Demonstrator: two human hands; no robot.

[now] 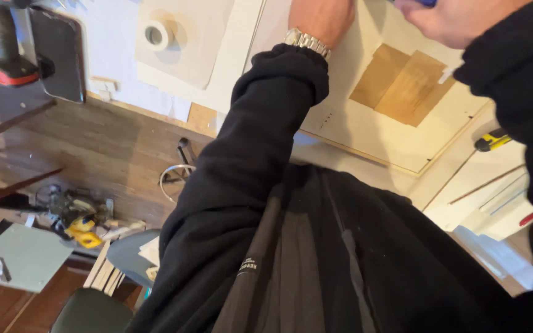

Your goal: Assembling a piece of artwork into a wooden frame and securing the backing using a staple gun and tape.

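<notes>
My left hand [316, 18], with a metal watch [306, 42] on the wrist, rests on a large white board [365, 132] on the worktable; its fingers are cut off by the top edge. My right hand [454, 21] is above the same board at the upper right, closed around a small blue object [425, 3] that barely shows. Between and below the hands, brown paper patches [402, 86] lie on the board. Black sleeves and my black jacket fill the lower middle of the view.
A roll of white tape [155, 34] lies on paper at the upper left, near a dark flat slab [60, 55] and a red-and-black power drill [1, 52]. A yellow-handled tool [491, 142] lies at the right. Yellow tools [84, 225], a green panel [29, 256] and stools [94, 311] stand on the wood floor.
</notes>
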